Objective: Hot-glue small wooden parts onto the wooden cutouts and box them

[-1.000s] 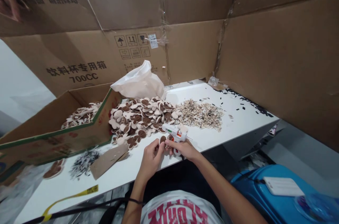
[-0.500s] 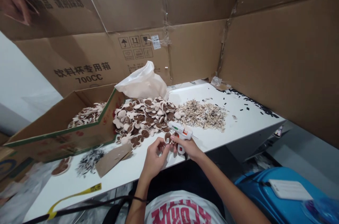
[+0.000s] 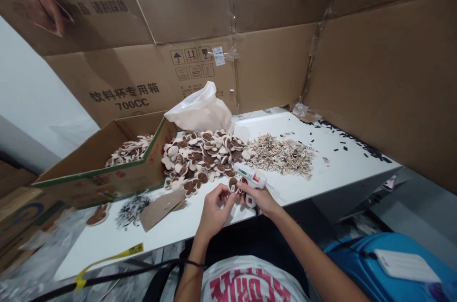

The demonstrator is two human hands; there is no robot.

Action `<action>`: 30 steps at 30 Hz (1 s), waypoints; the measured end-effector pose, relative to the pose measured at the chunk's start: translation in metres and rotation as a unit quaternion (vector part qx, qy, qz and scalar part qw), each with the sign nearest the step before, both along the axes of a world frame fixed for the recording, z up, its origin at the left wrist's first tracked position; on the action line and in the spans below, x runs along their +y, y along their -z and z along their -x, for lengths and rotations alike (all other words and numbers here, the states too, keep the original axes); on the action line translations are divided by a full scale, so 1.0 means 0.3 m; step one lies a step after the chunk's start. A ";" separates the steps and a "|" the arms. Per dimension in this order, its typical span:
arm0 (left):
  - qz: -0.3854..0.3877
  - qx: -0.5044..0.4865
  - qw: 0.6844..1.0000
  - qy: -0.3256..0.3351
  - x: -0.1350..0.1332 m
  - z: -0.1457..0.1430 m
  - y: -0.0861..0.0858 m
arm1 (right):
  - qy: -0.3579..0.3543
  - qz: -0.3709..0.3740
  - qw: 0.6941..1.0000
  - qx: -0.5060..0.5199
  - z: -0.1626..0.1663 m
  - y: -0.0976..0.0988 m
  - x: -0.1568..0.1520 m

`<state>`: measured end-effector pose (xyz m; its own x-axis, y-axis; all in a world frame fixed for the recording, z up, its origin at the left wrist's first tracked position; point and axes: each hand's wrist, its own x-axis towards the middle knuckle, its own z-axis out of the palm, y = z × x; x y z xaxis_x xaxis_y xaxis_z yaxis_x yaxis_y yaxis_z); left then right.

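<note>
My left hand [image 3: 214,209] pinches a small brown-and-cream flower-shaped piece [image 3: 233,184] at the front edge of the white table [image 3: 321,173]. My right hand [image 3: 260,198] grips a white glue gun [image 3: 251,177], and its fingers also touch the piece. The gun lies level with its thin nozzle pointing right. Just behind my hands lies a pile of the same flower-shaped pieces [image 3: 202,155]. To its right is a heap of small pale cut-outs [image 3: 283,154].
An open cardboard box [image 3: 103,171] at the left holds more pieces. A white bag [image 3: 202,111], a cardboard scrap [image 3: 160,206], dark bits [image 3: 132,207] and cardboard walls [image 3: 385,68] surround the table. Another person's hand [image 3: 43,4] grips the wall's top left. A blue case [image 3: 385,268] stands right.
The camera has swung left, so everything sits further right in the picture. Both hands stay together on the piece and the glue gun.
</note>
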<state>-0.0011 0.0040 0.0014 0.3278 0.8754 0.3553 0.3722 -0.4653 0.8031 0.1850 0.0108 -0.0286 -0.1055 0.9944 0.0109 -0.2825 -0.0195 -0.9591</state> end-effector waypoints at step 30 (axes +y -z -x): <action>0.007 0.012 1.000 -0.011 0.009 0.002 -0.002 | -0.041 -0.019 0.999 -0.025 -0.007 0.009 0.009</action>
